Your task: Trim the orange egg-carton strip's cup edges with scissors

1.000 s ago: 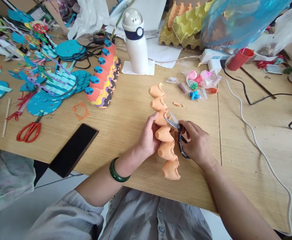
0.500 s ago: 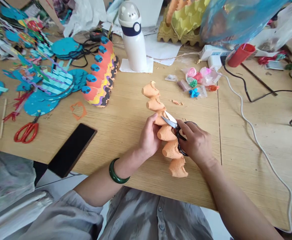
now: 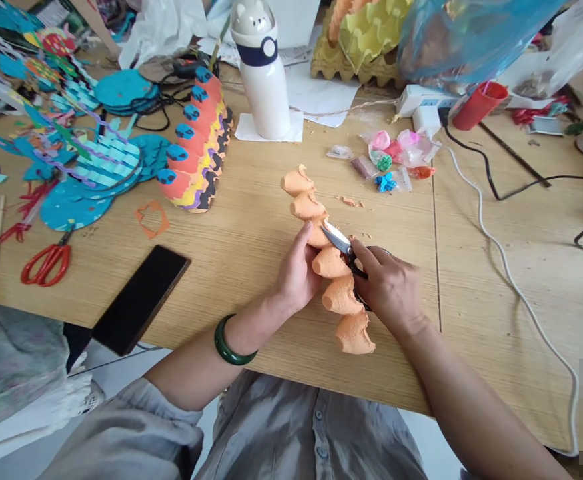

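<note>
An orange strip of egg carton (image 3: 340, 295) with several cups in a row slants across the table in front of me. My left hand (image 3: 297, 272) grips it from the left near its middle, thumb up on a cup and the other fingers partly hidden behind it. Black-handled scissors (image 3: 342, 244) are in my right hand (image 3: 390, 283), fingers closed round the handles. Their blades lie at the edge of the third cup from the top, pointing up and left. Small orange scraps (image 3: 352, 201) are scattered just beyond the strip.
Left of my hands are a phone (image 3: 142, 299), red-handled scissors (image 3: 47, 263), a painted egg-carton piece (image 3: 198, 150) and blue paper crafts (image 3: 106, 160). Farther back stand a white bottle (image 3: 266, 93) and yellow egg cartons (image 3: 371, 40). On the right are clay packets (image 3: 396, 157) and a white cable (image 3: 508, 267).
The scissor blades have closed somewhat on the cup's edge, and my right fingers have drawn in round the handles. The whole view has shifted slightly.
</note>
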`<state>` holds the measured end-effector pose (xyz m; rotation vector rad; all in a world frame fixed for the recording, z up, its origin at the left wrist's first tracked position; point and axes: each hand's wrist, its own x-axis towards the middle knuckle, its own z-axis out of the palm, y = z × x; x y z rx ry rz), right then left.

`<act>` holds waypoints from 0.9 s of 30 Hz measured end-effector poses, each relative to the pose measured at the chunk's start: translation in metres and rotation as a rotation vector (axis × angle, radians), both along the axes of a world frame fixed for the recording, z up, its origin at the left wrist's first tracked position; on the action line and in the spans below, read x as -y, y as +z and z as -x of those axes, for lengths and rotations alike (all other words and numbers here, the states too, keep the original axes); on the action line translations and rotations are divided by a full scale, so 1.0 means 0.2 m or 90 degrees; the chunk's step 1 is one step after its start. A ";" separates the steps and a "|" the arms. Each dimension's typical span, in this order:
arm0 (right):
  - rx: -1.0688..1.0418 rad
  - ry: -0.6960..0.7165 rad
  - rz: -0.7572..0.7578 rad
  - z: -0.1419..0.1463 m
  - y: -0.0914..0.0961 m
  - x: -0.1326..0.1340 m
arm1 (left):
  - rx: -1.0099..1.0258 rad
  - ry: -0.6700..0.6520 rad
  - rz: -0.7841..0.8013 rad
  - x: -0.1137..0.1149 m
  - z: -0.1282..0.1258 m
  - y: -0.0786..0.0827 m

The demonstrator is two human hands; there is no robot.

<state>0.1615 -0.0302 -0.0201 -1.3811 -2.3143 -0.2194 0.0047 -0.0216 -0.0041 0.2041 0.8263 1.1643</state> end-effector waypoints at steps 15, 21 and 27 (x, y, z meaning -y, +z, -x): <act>-0.212 -0.081 0.248 -0.01 0.02 -0.03 | 0.044 0.050 -0.042 -0.02 0.02 -0.01; -0.240 -0.142 0.290 -0.06 0.04 -0.09 | 0.087 0.047 -0.032 -0.03 0.04 -0.01; -0.393 -0.151 0.391 -0.14 0.05 -0.14 | 0.107 0.068 -0.033 -0.04 0.05 -0.01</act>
